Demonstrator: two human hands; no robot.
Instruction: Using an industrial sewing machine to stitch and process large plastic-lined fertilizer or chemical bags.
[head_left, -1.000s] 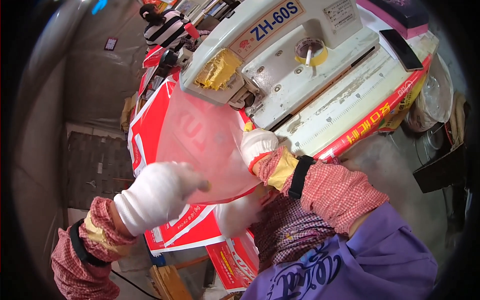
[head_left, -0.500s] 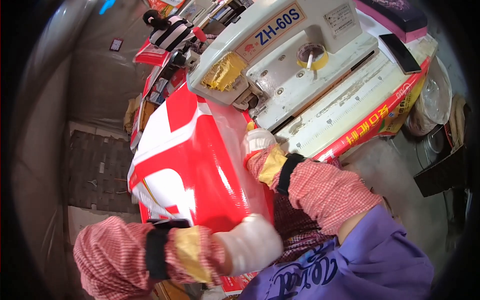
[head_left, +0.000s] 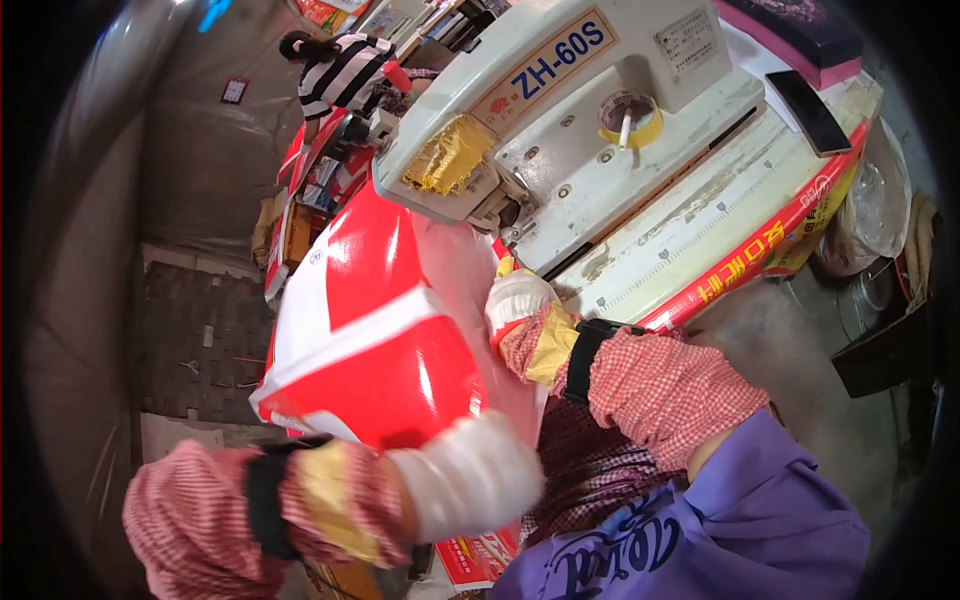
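A red and white glossy plastic sack point(head_left: 400, 330) spreads across the middle, its far end under the head of a grey industrial sewing machine point(head_left: 590, 190). My right hand point(head_left: 520, 298), in a white glove with a yellow fingertip showing, is closed on the sack's right edge beside the machine bed. Over the near part of the sack is my left hand point(head_left: 475, 470), also white-gloved. It is blurred and its fingers are hidden, so its grip does not show. Checked red sleeve covers with black bands cover both forearms.
A tape roll point(head_left: 630, 120) sits against the machine, and a phone point(head_left: 808, 112) lies on the bed's right end. At the far left a person point(head_left: 345, 75) in a striped top sits near more red sacks. A clear plastic bag point(head_left: 872, 215) hangs at the right.
My left hand has moved left and slightly nearer to me, and the sack's folds have shifted. My right hand stays almost in place. The far person has bent sideways.
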